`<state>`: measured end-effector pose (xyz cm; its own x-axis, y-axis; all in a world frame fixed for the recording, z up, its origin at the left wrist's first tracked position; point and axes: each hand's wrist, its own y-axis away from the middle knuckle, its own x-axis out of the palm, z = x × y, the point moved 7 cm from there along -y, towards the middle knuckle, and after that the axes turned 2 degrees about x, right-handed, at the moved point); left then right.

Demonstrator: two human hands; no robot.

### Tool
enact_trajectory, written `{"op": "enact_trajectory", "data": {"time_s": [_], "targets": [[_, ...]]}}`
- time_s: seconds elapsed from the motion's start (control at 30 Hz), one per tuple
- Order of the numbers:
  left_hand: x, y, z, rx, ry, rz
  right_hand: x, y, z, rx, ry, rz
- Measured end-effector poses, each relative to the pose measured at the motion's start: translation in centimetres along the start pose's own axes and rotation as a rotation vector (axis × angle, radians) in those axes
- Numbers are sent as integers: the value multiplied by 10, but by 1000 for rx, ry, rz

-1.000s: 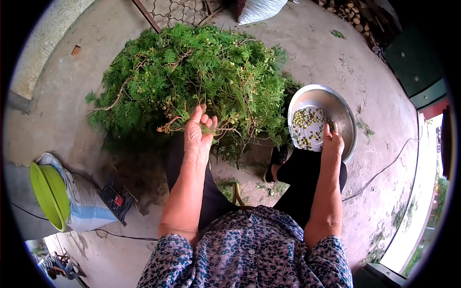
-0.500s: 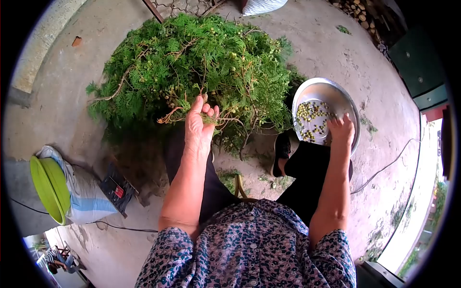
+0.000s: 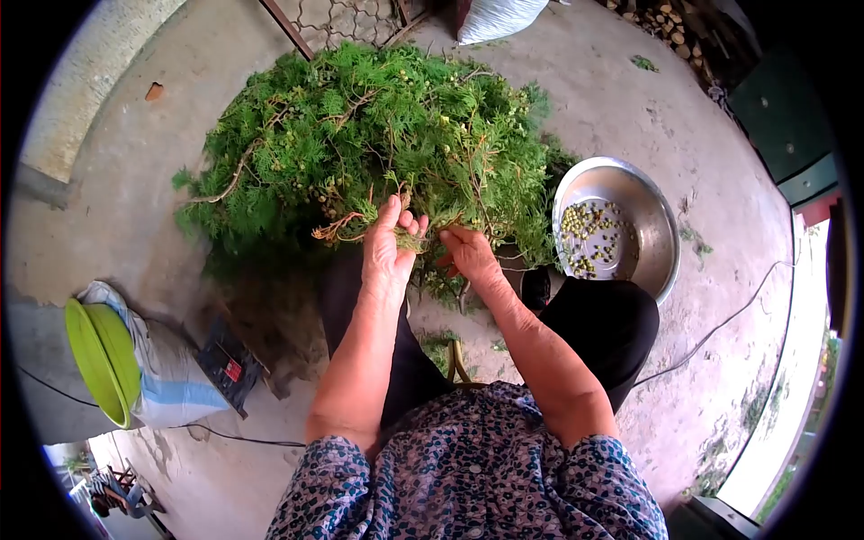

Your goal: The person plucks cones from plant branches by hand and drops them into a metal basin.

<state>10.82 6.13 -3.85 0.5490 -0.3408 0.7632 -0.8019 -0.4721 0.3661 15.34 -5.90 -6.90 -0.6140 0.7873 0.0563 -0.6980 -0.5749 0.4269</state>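
While the left hand curls closed around a conifer sprig at mid-frame, the right hand, fingers bent nearly shut, meets the greenery just beside it; whether it grips anything, I cannot tell. Right of centre sits the metal basin.

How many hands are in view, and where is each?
2: the left hand, holding a sprig at the near edge of the green pile; the right hand, close by, nearer the metal basin.
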Motion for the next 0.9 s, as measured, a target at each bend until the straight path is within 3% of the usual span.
{"op": "enact_trajectory", "data": {"time_s": [0.13,0.2,0.27,0.33,0.4,0.47,0.5,0.53,0.6,0.67,0.73,0.8,0.87,0.9], "targets": [[1,4,-6,79,-87,-22,15,0,2,102,-165,44],[-2,7,-6,67,-132,-71,13,-2,0,80,-359,-50],[-1,21,-17,264,-390,-209,13,-5,2,50,-306,-35],[0,28,-16,171,-686,-177,11,-2,13,-68,-101,-47],[9,39,-9,-90,-804,-21,4,-5,10,-68,-112,-90],[8,31,-9,-70,-1447,12,-4,-10,2,-57,-141,-173],[8,34,-4,-191,-1595,78,-5,-11,3,-123,-181,-180],[9,39,0,-317,-1739,148,-8,-13,15,-366,-60,-277],[37,56,10,-189,-1704,502,-9,-4,14,-183,-39,-235],[51,62,17,-215,-1532,590,-8,-33,-19,-380,-31,-183],[60,59,22,-1,-1063,600,7,-13,-13,-89,-490,50],[66,54,10,435,-1240,489,17,-23,-38,15,-1101,11],[64,49,0,722,-1390,397,12,0,4,-180,-364,-92],[62,45,-1,699,-1465,411,14,-3,4,-180,-410,-78]]}}
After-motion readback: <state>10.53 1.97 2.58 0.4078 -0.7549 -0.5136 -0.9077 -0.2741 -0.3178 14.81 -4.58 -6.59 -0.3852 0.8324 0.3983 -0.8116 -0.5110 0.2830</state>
